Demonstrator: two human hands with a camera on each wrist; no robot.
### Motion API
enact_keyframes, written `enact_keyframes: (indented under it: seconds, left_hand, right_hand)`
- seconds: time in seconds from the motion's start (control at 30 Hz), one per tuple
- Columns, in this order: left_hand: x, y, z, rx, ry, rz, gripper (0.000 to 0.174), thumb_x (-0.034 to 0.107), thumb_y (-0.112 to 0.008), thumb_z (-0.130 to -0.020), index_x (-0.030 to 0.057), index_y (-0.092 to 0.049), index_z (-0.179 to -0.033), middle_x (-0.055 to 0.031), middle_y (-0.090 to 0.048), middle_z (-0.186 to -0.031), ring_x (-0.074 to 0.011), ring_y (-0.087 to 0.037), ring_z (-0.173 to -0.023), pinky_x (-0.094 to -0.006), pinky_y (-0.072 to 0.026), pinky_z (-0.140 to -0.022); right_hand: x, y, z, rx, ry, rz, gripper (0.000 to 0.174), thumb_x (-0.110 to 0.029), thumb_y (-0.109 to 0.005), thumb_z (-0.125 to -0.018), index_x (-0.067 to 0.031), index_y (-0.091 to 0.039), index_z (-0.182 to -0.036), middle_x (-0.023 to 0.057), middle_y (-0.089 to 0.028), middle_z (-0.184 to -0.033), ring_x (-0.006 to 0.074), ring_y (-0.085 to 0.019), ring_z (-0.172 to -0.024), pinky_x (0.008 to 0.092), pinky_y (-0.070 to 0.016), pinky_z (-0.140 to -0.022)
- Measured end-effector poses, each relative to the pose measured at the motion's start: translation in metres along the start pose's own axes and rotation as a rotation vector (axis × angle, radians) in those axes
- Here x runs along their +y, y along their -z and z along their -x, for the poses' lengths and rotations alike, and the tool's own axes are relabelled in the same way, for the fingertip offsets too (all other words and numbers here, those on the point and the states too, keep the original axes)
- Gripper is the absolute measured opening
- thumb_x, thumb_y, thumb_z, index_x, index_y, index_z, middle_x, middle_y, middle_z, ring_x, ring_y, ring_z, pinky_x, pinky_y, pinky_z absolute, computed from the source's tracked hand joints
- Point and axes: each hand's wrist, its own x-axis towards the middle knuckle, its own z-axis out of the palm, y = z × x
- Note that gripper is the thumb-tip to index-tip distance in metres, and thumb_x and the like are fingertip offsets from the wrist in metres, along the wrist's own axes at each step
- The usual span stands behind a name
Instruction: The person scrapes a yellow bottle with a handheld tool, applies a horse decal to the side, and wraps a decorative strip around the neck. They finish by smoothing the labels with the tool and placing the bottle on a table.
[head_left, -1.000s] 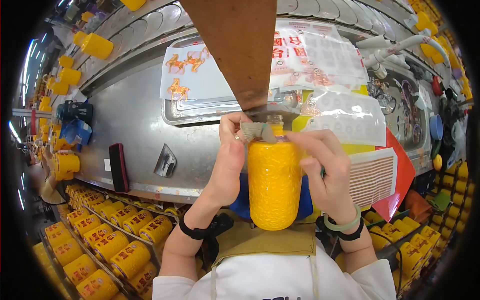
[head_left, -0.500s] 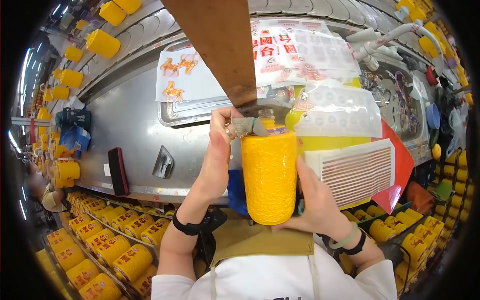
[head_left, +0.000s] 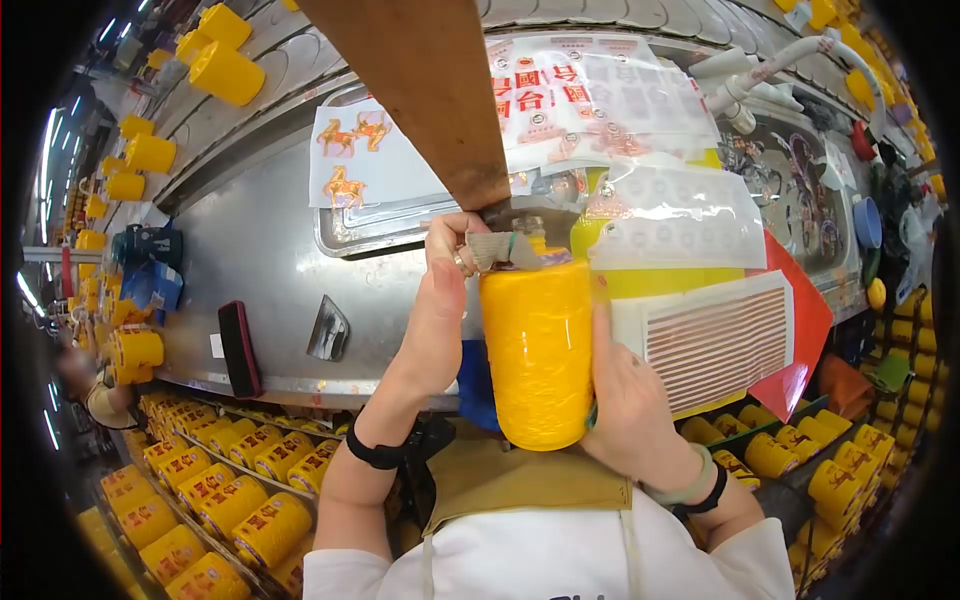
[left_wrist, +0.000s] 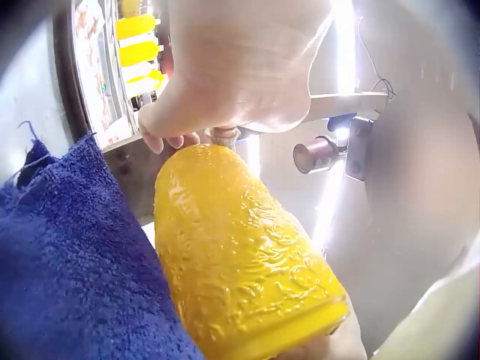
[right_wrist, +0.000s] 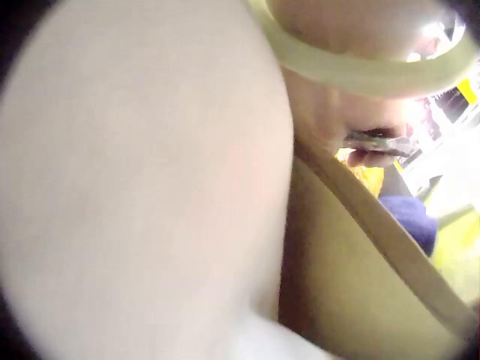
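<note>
An embossed yellow bottle point(head_left: 537, 350) with a clear threaded neck stands nearly upright before the apron in the head view. My left hand point(head_left: 435, 320) has its fingers curled at the bottle's neck, grey fabric covers on some fingertips. Around the bottle's lower right side my right hand point(head_left: 632, 415) grips it, fingers partly hidden behind it. The left wrist view shows the bottle point(left_wrist: 232, 255) from below, with the left hand point(left_wrist: 232, 67) at its neck end. In the right wrist view the right hand point(right_wrist: 337, 112) is mostly hidden behind the forearm and bracelet.
A brown post point(head_left: 425, 90) comes down just beyond the bottle. Sticker sheets point(head_left: 720, 340) and a metal tray point(head_left: 375, 235) lie on the steel bench, a phone point(head_left: 238, 350) at left. Racks of yellow bottles point(head_left: 275, 530) stand below on both sides; a blue towel point(left_wrist: 82, 262) hangs beside the bottle.
My right hand has moved from near the bottle's neck down to its lower right side. The left hand remains at the neck. The bottle appears turned, its smoother-looking face now towards me.
</note>
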Motion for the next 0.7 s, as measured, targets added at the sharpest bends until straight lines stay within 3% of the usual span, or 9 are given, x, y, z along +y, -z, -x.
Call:
enact_keyframes:
  seconds: [0.1,0.17,0.23,0.33,0.4,0.53,0.6,0.63,0.7]
  left_hand:
    - [0.002,0.001,0.002,-0.013,-0.003,-0.049,0.086,0.081,-0.013,-0.102,0.006,-0.044,-0.129,-0.0026,-0.044,-0.125,-0.0149,-0.04,-0.129,-0.0351,-0.021,-0.119]
    - [-0.001,0.004,0.002,-0.021,-0.017,-0.094,0.086,0.08,-0.013,-0.103,0.0043,-0.044,-0.13,-0.0032,-0.043,-0.127,-0.0154,-0.04,-0.129,-0.0358,-0.0214,-0.119]
    - [-0.009,0.008,0.002,-0.039,-0.139,-0.143,0.081,0.061,-0.017,-0.111,-0.0089,-0.055,-0.129,-0.0133,-0.036,-0.13,-0.0216,-0.04,-0.123,-0.0353,-0.0298,-0.114]
    - [-0.003,0.008,0.002,-0.041,-0.128,-0.136,0.074,0.055,-0.022,-0.112,-0.0087,-0.055,-0.128,-0.0146,-0.037,-0.129,-0.0243,-0.041,-0.121,-0.0357,-0.0289,-0.114]
    - [-0.001,0.006,0.002,-0.033,-0.124,-0.131,0.072,0.053,-0.024,-0.112,-0.0087,-0.057,-0.126,-0.0147,-0.037,-0.129,-0.0247,-0.041,-0.12,-0.036,-0.0291,-0.114]
    - [-0.006,0.002,0.001,-0.002,-0.167,-0.187,0.068,0.051,-0.026,-0.113,-0.0078,-0.061,-0.121,-0.0132,-0.039,-0.128,-0.0244,-0.042,-0.12,-0.0368,-0.0318,-0.112]
    - [-0.001,0.002,0.003,0.01,-0.175,-0.213,0.069,0.051,-0.025,-0.113,-0.0075,-0.062,-0.121,-0.0119,-0.039,-0.128,-0.0238,-0.043,-0.12,-0.0368,-0.0325,-0.111]
    - [0.007,0.002,0.004,0.041,-0.149,-0.105,0.07,0.058,-0.025,-0.112,-0.0027,-0.059,-0.123,-0.0089,-0.042,-0.127,-0.0206,-0.043,-0.123,-0.0367,-0.0292,-0.114]
    - [0.008,0.005,0.005,0.067,-0.122,0.002,0.071,0.065,-0.024,-0.111,0.0022,-0.055,-0.125,-0.0059,-0.045,-0.127,-0.0173,-0.043,-0.127,-0.0366,-0.026,-0.117]
  right_hand:
    - [-0.018,0.022,-0.003,0.026,0.198,0.163,0.082,-0.004,-0.074,-0.075,0.0186,-0.044,-0.148,0.0399,-0.055,-0.143,0.029,-0.063,-0.077,0.0356,-0.053,-0.073]
    - [-0.008,0.0,0.001,0.105,0.123,0.11,0.079,-0.004,-0.072,-0.075,0.0172,-0.047,-0.146,0.0397,-0.056,-0.142,0.0279,-0.062,-0.075,0.0356,-0.0525,-0.072]
    - [-0.005,-0.006,0.001,0.189,0.05,0.067,0.076,-0.003,-0.071,-0.075,0.0158,-0.05,-0.145,0.0395,-0.056,-0.142,0.0267,-0.061,-0.074,0.0356,-0.052,-0.071]
    - [-0.008,0.003,-0.001,0.026,-0.047,-0.02,0.071,-0.003,-0.07,-0.074,0.0126,-0.056,-0.142,0.039,-0.055,-0.144,0.0237,-0.059,-0.07,0.034,-0.0519,-0.07]
    - [-0.019,0.016,-0.001,0.076,0.125,0.168,0.072,-0.005,-0.071,-0.072,0.0119,-0.058,-0.141,0.0389,-0.053,-0.146,0.023,-0.058,-0.07,0.0336,-0.0521,-0.07]
    - [-0.011,0.007,0.002,0.093,0.233,0.103,0.074,-0.006,-0.072,-0.072,0.0145,-0.055,-0.141,0.0376,-0.052,-0.149,0.0229,-0.059,-0.07,0.0337,-0.0526,-0.071]
    - [-0.003,0.001,0.007,0.155,0.182,0.04,0.077,-0.008,-0.075,-0.076,0.0139,-0.05,-0.146,0.0358,-0.05,-0.152,0.0272,-0.064,-0.076,0.0358,-0.0542,-0.074]
    - [0.0,0.0,0.009,0.156,0.185,0.041,0.077,-0.008,-0.075,-0.076,0.0139,-0.05,-0.146,0.0358,-0.05,-0.152,0.0272,-0.064,-0.076,0.0358,-0.0542,-0.074]
    - [0.004,-0.003,0.013,0.143,0.004,-0.036,0.088,-0.013,-0.081,-0.079,0.0145,-0.04,-0.153,0.034,-0.049,-0.154,0.0339,-0.068,-0.089,0.0387,-0.0552,-0.08]
